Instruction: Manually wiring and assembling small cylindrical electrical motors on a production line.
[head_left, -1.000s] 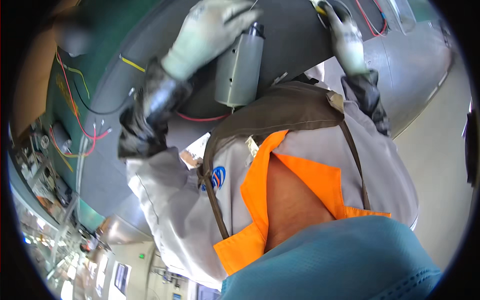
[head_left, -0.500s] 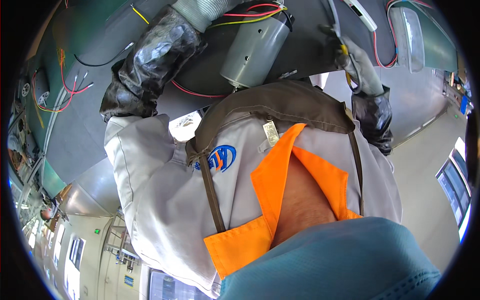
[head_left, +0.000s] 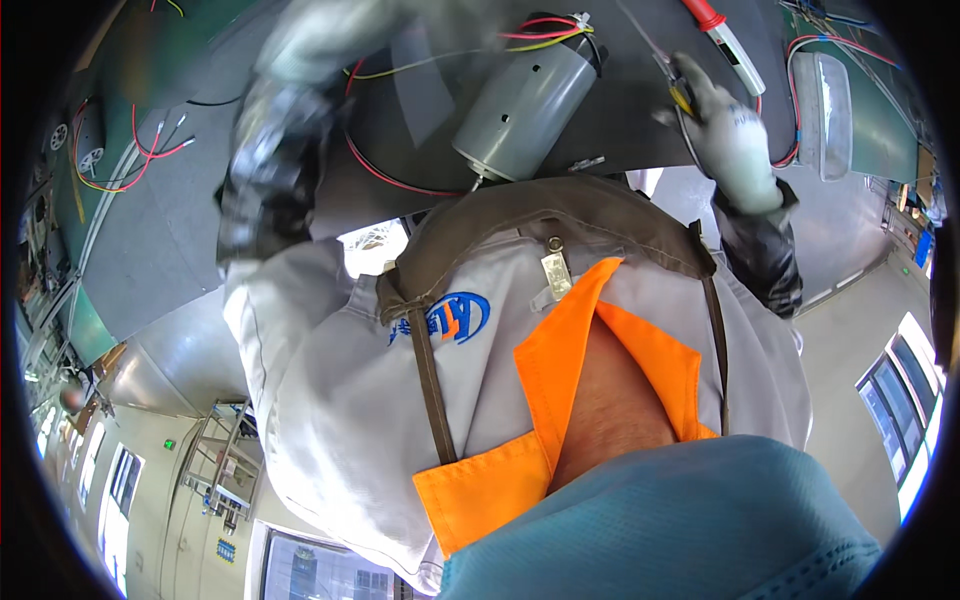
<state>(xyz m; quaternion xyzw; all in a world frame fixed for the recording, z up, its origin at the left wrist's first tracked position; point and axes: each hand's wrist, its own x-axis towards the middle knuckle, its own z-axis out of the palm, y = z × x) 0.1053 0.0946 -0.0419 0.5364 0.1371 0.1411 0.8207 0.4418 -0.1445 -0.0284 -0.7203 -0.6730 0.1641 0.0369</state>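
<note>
As I log it from afar, one grey cylindrical motor [head_left: 525, 112] lies upper centre, long axis slanting lower left to upper right. Left hand [head_left: 350, 35], upper left: nearer, blurred; I cannot tell its grip. Right hand [head_left: 732, 148], upper right: closed around yellow-marked tool [head_left: 682, 99].

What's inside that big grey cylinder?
The side of the grey cylinder shows two small dark holes, but nothing can be made out through them. Whatever is inside stays covered, so I can't tell.
</note>
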